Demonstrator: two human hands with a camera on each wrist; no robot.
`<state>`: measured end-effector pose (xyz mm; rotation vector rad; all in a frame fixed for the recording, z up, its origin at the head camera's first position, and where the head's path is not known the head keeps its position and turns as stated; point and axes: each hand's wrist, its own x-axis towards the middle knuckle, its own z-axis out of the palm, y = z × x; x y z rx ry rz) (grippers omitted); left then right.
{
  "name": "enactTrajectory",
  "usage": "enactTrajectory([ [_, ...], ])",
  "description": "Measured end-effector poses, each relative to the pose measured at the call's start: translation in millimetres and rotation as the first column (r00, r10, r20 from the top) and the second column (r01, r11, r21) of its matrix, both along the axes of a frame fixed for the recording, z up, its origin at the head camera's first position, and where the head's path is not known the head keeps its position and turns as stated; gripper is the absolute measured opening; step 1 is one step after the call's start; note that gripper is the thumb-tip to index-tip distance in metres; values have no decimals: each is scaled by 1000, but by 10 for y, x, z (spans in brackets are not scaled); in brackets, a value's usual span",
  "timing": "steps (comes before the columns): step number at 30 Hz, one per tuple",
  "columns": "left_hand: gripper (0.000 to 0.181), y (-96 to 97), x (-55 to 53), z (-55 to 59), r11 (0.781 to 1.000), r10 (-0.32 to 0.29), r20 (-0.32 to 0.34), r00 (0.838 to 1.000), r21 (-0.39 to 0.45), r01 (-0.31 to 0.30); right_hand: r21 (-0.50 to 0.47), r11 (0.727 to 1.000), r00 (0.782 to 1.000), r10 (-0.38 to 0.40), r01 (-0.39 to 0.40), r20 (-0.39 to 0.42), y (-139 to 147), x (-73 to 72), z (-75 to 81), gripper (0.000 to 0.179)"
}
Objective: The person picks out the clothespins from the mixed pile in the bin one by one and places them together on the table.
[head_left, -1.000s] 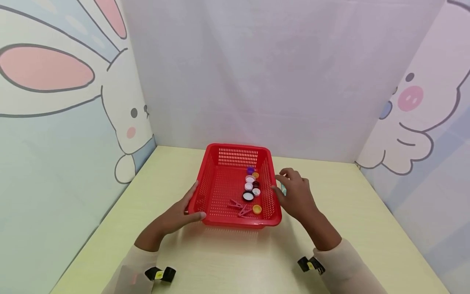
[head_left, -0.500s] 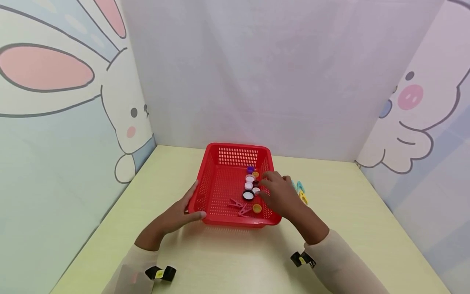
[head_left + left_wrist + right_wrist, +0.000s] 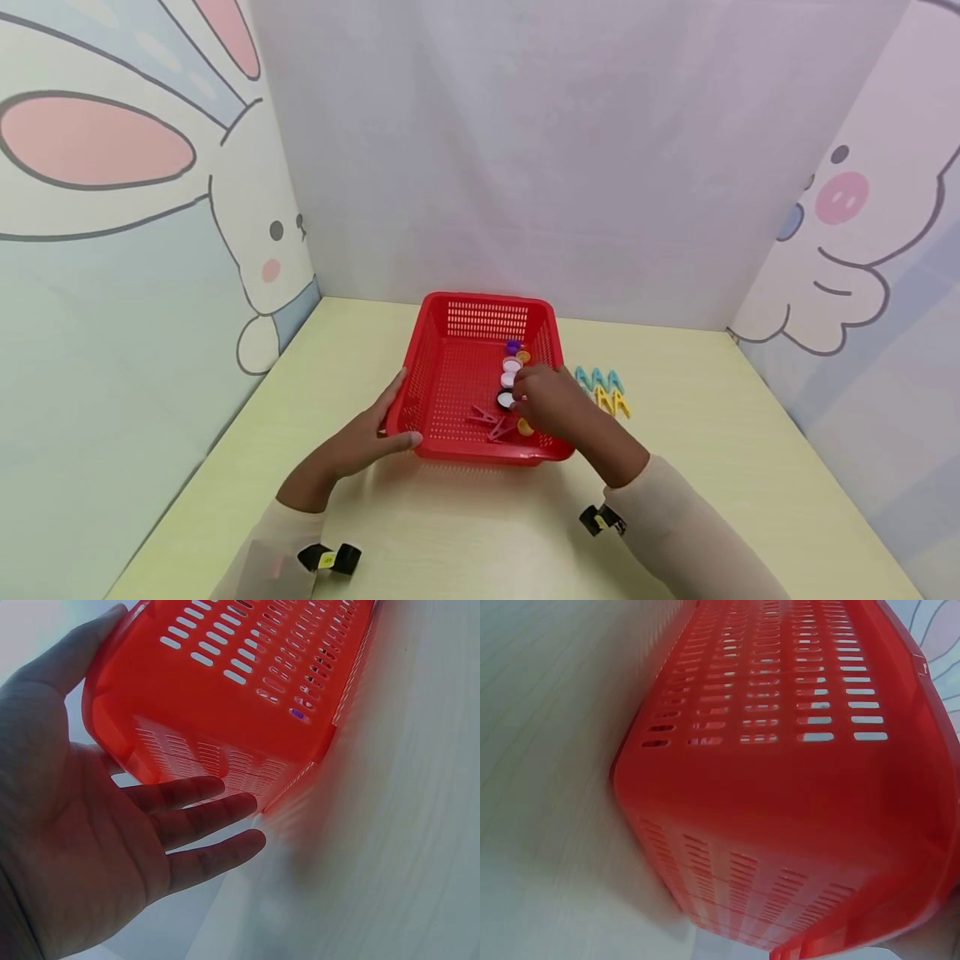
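The red basket (image 3: 487,454) stands mid-table, with a purple cap (image 3: 513,347) towards its 1 o'clock, pale caps (image 3: 512,365) at about 2 and pink clothespins (image 3: 483,416) near 6. At its 8 o'clock corner the left hand (image 3: 358,443) rests with thumb laid over the rim and fingers loosely straight, while the right hand (image 3: 551,400) reaches in from 4 o'clock, fingers bent down among the caps, and I cannot tell whether they grasp one. Outside at 3 o'clock, teal clothespins (image 3: 597,377) and yellow clothespins (image 3: 612,402) lie on the pale table (image 3: 465,533), and a plain curtain (image 3: 487,167) hangs at 12.
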<state>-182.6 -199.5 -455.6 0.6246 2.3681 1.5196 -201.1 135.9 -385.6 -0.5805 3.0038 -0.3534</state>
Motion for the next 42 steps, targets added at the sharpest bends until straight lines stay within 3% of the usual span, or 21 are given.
enactTrajectory([
  [6,126,0,15,-1,1000,5,2,1000,-6,-5,-33,999,992,-7,11,123,-64,-34,-65,44],
  [11,126,1,22,5,1000,7,4,1000,-10,-7,-17,1000,986,1,2,168,-95,-50,-138,35],
  [18,126,2,27,11,1000,5,6,1000,-5,-5,32,999,979,11,-17,203,-95,-31,-136,23],
  [29,126,11,28,27,1000,17,4,1000,-17,-17,146,989,974,0,-34,225,-117,-18,-108,37],
  [42,126,15,37,22,1000,19,1,1000,-20,-19,181,983,968,-9,-38,252,-117,-7,-124,41],
])
